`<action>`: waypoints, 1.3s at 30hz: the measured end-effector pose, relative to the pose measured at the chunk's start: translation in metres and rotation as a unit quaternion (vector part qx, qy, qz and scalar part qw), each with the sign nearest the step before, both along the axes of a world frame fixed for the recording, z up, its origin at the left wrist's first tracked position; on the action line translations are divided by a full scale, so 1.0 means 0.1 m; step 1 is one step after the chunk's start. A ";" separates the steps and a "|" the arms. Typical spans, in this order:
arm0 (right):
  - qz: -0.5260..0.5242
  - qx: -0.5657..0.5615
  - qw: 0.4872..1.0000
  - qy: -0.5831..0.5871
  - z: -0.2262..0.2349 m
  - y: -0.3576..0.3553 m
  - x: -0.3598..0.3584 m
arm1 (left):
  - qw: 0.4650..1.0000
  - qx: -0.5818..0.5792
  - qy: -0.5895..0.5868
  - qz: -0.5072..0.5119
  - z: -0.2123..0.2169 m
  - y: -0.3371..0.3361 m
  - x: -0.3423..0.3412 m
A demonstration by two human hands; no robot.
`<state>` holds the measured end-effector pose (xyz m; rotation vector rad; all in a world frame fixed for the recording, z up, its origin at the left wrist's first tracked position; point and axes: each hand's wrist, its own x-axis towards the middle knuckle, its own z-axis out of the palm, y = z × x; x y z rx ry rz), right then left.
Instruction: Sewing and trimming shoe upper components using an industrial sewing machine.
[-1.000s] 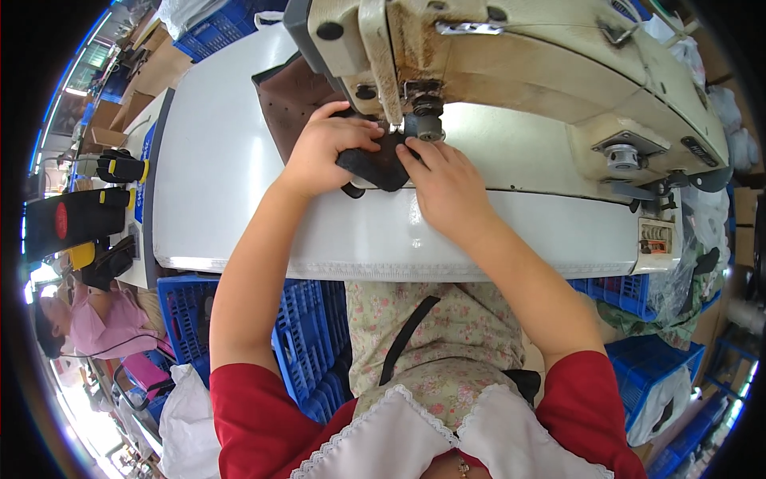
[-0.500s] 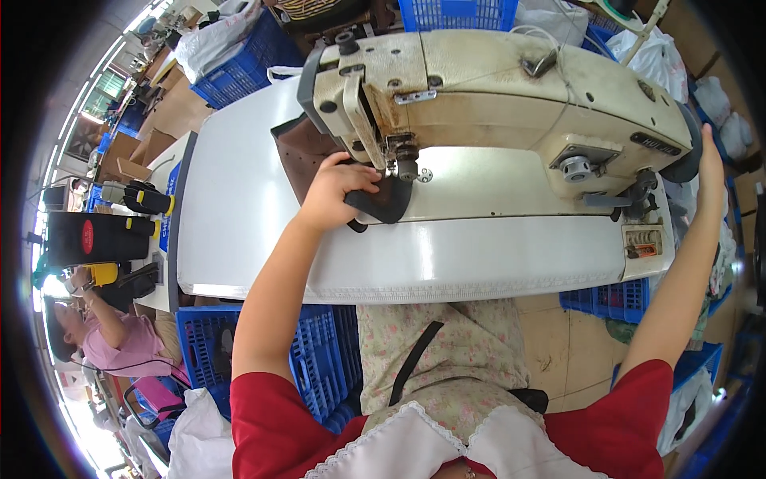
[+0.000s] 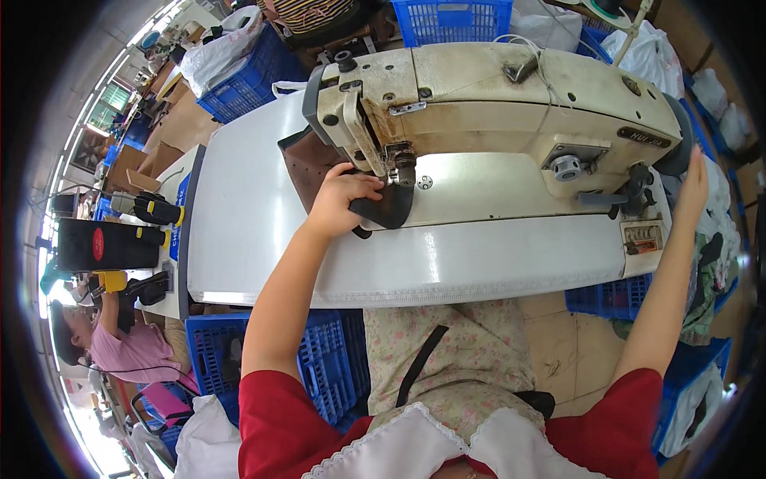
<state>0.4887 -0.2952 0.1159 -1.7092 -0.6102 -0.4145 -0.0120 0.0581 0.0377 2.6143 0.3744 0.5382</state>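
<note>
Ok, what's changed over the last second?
The right hand has let go of the dark piece and moved right, to the handwheel at the far end of the sewing machine. The camera view shifted too, showing more of the machine. The left hand stays on the piece, still beneath the machine's head.

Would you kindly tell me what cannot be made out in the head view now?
In the head view:
- Brown piece: partly hidden by sewing machine and left hand.
- Right hand: edge-on, so contact with handwheel unclear.
- Any stitches: too small.
- Blue crate beyond the machine: cut by upper edge.
</note>
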 end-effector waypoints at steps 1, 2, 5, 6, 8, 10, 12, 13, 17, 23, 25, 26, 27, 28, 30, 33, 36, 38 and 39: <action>-0.002 0.000 1.000 -0.001 0.01 0.01 0.02 | 1.000 0.008 0.005 0.002 0.00 0.00 0.01; -0.060 -0.074 0.995 -0.015 0.02 0.02 0.03 | 1.000 0.008 0.004 0.001 -0.01 0.00 0.00; -0.128 -0.118 0.983 -0.054 -0.30 -0.06 0.09 | 1.000 0.009 -0.003 -0.002 -0.03 0.01 0.02; -0.139 -0.095 0.983 -0.074 -0.49 -0.12 0.11 | 1.000 0.006 -0.009 -0.006 -0.02 -0.01 0.05; -0.126 -0.083 0.986 -0.076 -0.74 -0.20 0.15 | 1.000 0.002 -0.013 -0.010 -0.01 -0.02 0.07; -0.111 -0.073 0.988 -0.075 -0.78 -0.23 0.14 | 1.000 0.009 -0.011 -0.013 -0.01 -0.02 0.06; -0.131 -0.150 0.979 -0.032 -0.53 -0.16 0.00 | 1.000 0.003 -0.003 -0.013 -0.01 -0.03 0.00; -0.146 -0.125 0.981 -0.024 -0.43 -0.10 -0.07 | 1.000 0.011 -0.004 -0.007 -0.03 -0.02 0.00; -0.117 -0.134 0.982 -0.069 -0.31 -0.33 0.09 | 0.999 0.040 -0.005 -0.026 -0.08 0.05 0.08; 0.066 -0.409 0.908 -0.067 -0.43 -0.67 -0.43 | 0.998 0.058 -0.014 -0.004 0.01 -0.02 0.03; 0.116 -0.447 0.884 -0.072 -0.49 -0.73 -0.51 | 0.998 0.056 -0.017 -0.010 0.00 -0.02 0.08; 0.117 -0.455 0.876 -0.112 -0.49 -0.73 -0.57 | 0.998 0.056 -0.015 -0.007 0.00 -0.02 0.07; 0.120 -0.462 0.866 -0.151 -0.50 -0.72 -0.62 | 0.998 0.057 -0.013 -0.005 0.00 -0.02 0.06; 0.127 -0.458 0.867 -0.153 -0.54 -0.73 -0.62 | 0.998 0.060 -0.011 -0.004 0.01 -0.03 0.05; 0.108 -0.538 0.823 -0.147 -0.63 -0.85 -0.53 | 0.998 0.065 -0.004 0.008 -0.01 -0.04 0.04; 0.147 -0.508 0.848 0.003 -0.68 -1.02 -0.44 | 0.998 0.053 -0.009 -0.025 -0.05 0.01 0.02; 0.194 -0.543 0.817 -0.017 -0.60 -1.12 -0.37 | 0.998 0.050 -0.018 -0.026 -0.07 0.00 0.03; 0.202 -0.528 0.823 -0.047 -0.57 -1.12 -0.43 | 0.999 0.046 -0.014 -0.024 -0.05 -0.01 0.01; 0.198 -0.521 0.829 -0.057 -0.62 -1.14 -0.43 | 0.999 0.045 -0.012 -0.019 -0.03 0.00 -0.02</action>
